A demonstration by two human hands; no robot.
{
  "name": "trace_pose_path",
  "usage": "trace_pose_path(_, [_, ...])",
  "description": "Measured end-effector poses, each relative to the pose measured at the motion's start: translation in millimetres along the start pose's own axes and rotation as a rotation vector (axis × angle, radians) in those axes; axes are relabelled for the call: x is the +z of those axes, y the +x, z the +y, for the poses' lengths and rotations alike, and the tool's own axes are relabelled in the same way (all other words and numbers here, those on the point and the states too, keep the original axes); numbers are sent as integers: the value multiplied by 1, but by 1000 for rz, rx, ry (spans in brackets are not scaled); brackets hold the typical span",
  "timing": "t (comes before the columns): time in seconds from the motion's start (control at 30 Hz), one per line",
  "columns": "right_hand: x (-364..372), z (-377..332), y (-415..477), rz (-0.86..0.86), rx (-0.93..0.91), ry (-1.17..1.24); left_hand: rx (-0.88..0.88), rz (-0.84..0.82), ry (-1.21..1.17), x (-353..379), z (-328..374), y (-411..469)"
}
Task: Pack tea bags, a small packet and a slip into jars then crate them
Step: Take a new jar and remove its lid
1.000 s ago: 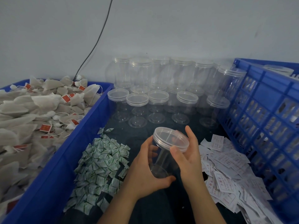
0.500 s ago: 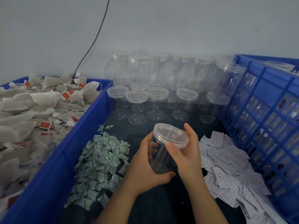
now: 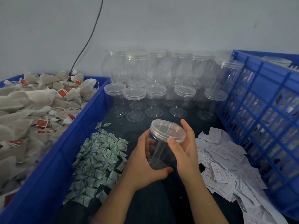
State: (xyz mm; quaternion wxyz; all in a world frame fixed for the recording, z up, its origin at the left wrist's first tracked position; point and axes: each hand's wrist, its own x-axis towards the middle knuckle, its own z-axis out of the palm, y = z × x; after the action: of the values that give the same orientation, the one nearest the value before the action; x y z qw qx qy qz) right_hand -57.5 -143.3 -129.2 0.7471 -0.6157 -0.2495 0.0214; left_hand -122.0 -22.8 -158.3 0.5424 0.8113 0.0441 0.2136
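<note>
Gripping the empty jar [image 3: 159, 153] low down with the left hand [image 3: 144, 162], pinching its lid [image 3: 168, 130] with the right hand [image 3: 186, 149], tilted over the table's [image 3: 118, 125] middle between packets [image 3: 100, 159] and slips [image 3: 226, 160], could easily flick the lid into the slips if twisted off too fast.

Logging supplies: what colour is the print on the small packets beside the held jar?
Green on white; the small packets show best in the head view.

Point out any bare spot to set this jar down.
Bare dark strip between the packet pile and slip pile, ahead of the held jar, short of the front jar row. Crowded: stacked jars at the back, tea bags heaped in the left bin, slips against the crate.
</note>
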Motion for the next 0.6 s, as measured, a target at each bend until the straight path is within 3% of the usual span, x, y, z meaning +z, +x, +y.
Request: trace_pose_path(0.6, [1, 2, 0, 16, 4, -6, -8, 11, 7, 0, 1, 1])
